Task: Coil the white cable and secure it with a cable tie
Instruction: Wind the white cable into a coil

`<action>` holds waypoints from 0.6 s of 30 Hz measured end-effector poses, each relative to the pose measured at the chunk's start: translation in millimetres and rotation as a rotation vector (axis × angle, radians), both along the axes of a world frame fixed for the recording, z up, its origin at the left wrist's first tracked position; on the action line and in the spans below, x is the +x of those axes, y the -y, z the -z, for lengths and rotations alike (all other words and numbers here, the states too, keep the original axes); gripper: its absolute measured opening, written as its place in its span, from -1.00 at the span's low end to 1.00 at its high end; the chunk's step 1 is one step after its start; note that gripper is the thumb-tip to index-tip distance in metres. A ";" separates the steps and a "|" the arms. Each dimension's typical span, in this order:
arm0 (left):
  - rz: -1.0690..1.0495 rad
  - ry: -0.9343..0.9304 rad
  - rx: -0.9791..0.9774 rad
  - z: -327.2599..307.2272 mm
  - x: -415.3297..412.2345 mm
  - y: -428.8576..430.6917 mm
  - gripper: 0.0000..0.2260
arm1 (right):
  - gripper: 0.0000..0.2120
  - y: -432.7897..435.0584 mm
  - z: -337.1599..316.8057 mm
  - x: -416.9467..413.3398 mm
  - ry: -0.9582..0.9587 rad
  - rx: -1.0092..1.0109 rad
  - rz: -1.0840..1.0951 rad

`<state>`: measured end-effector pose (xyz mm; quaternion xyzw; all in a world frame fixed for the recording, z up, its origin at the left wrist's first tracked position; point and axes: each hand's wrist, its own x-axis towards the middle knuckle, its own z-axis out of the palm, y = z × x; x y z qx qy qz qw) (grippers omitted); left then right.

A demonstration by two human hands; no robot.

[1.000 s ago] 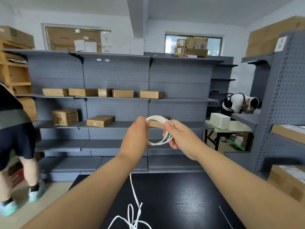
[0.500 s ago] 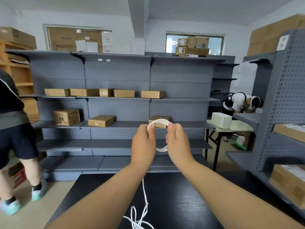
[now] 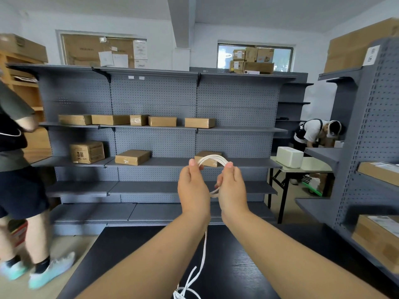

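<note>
The white cable (image 3: 212, 159) is wound into a small coil of several loops, held up at chest height between both hands. My left hand (image 3: 192, 189) pinches the coil's left side, my right hand (image 3: 232, 189) pinches its right side, backs of both hands toward me. The lower arc of the coil shows between the palms. A loose tail of cable (image 3: 203, 253) hangs from under my left hand down to a tangle on the black table (image 3: 121, 251). No cable tie is visible.
Grey pegboard shelving (image 3: 155, 139) with cardboard boxes stands behind the table. Another shelf unit (image 3: 371, 147) runs along the right. A person (image 3: 19, 169) walks at the left; another person (image 3: 317, 132) bends at the far right by a folding table with a white box (image 3: 289, 156).
My hands have come closer together on the coil and turned their backs toward me. The hanging tail has shortened a little. The person at the left has stepped nearer.
</note>
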<state>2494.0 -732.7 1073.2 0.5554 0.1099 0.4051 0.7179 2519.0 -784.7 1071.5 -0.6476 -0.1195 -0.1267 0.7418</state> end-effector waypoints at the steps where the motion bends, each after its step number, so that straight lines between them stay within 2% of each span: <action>1: -0.013 0.005 -0.002 -1.6 0.4 -0.8 -0.68 | -0.67 -0.3 -0.4 -0.9 -0.011 -0.003 -0.011; 3: -0.051 0.014 0.013 -4.6 2.2 -4.3 -0.68 | -0.67 -0.3 -0.7 -1.2 0.002 -0.052 -0.025; 6: -0.060 0.026 0.067 -6.9 7.2 -11.9 -0.67 | -0.68 2.8 2.4 1.1 0.158 -0.232 -0.003; 12: -0.083 -0.001 0.341 -12.0 -0.4 -21.1 -0.71 | -0.72 16.7 -1.2 5.6 0.256 -0.397 -0.063; 15: -0.103 0.004 0.352 -13.5 0.2 -21.4 -0.70 | -0.74 12.7 -1.9 5.0 0.248 -0.367 -0.082; 18: -0.119 -0.010 0.272 -11.6 3.0 -20.2 -0.68 | -0.76 5.7 0.5 1.0 0.166 -0.303 -0.131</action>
